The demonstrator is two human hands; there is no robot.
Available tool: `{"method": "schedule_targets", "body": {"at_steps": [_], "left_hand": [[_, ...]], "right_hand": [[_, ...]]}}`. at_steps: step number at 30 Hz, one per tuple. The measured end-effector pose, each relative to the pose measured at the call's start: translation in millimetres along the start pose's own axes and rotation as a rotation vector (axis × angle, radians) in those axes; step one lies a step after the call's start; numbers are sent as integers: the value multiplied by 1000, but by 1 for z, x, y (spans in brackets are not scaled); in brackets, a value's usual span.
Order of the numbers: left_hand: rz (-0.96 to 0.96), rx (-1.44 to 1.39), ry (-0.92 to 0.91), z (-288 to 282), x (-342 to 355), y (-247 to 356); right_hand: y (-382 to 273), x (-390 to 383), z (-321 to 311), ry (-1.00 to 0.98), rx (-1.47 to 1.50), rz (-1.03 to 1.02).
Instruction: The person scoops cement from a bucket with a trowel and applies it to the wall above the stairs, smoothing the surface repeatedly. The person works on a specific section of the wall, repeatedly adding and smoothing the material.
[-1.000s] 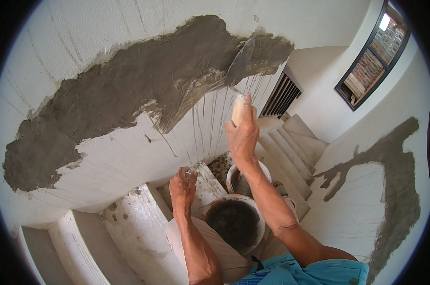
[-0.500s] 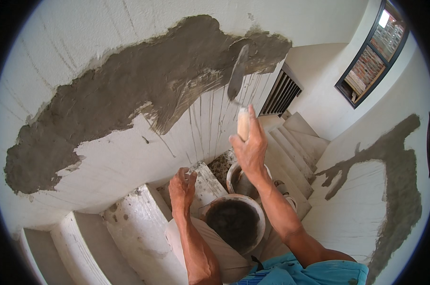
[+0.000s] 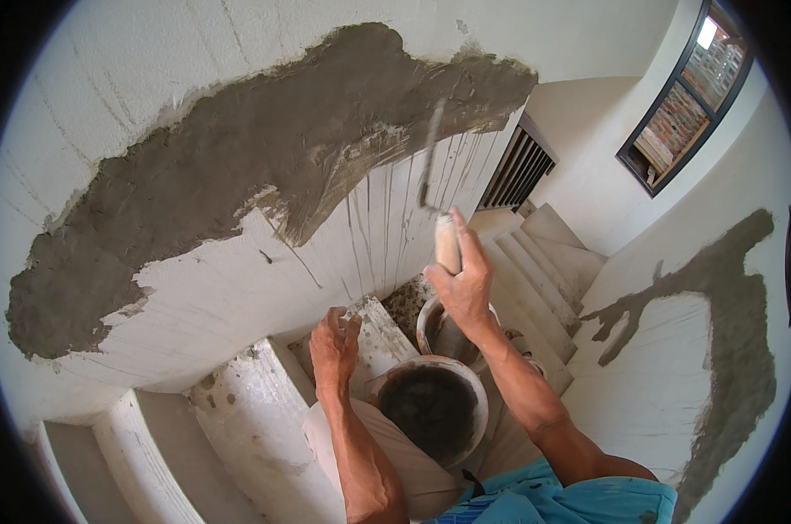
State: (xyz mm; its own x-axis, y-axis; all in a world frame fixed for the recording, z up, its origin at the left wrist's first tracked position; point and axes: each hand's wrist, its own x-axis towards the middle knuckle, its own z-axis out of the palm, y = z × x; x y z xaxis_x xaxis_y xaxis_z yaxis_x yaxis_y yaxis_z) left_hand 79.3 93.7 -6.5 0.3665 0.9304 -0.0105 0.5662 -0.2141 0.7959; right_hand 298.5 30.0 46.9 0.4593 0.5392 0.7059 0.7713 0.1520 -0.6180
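My right hand (image 3: 464,278) is closed around the pale wooden handle of a trowel (image 3: 431,157). The blade points up and away, seen nearly edge-on and slightly blurred. In the picture it overlaps the lower edge of a wet grey mortar patch (image 3: 238,148) on the white wall; whether it touches is unclear. My left hand (image 3: 334,345) hovers near my knee, fingers loosely bent and thumb apart, with nothing visible in it. Between my forearms stands a round bucket (image 3: 481,410) holding dark grey mortar (image 3: 426,409). A second bucket (image 3: 423,325) is just beyond, partly hidden by my right arm.
Pale stairs (image 3: 238,406) run along the wall at left, and more steps (image 3: 535,271) lie at far right. Another grey mortar patch (image 3: 736,323) marks the right wall. A dark-framed window (image 3: 688,100) and a dark barred opening (image 3: 516,166) are beyond.
My right hand has dropped slightly. The trowel blade has turned from showing its flat face to nearly edge-on, and its tip is a little lower and further left. My left hand stays put.
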Motion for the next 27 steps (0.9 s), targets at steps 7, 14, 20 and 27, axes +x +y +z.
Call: {"method": "schedule_targets", "body": {"at_steps": [7, 14, 20, 27], "left_hand": [[2, 4, -14, -3, 0, 4], [-6, 25, -15, -1, 1, 3], [15, 6, -12, 1, 1, 1], [11, 18, -9, 0, 1, -2]], "right_hand": [[29, 27, -3, 109, 65, 208], [24, 32, 4, 32, 53, 191], [7, 17, -5, -62, 182, 70], [10, 38, 4, 86, 54, 98]]}}
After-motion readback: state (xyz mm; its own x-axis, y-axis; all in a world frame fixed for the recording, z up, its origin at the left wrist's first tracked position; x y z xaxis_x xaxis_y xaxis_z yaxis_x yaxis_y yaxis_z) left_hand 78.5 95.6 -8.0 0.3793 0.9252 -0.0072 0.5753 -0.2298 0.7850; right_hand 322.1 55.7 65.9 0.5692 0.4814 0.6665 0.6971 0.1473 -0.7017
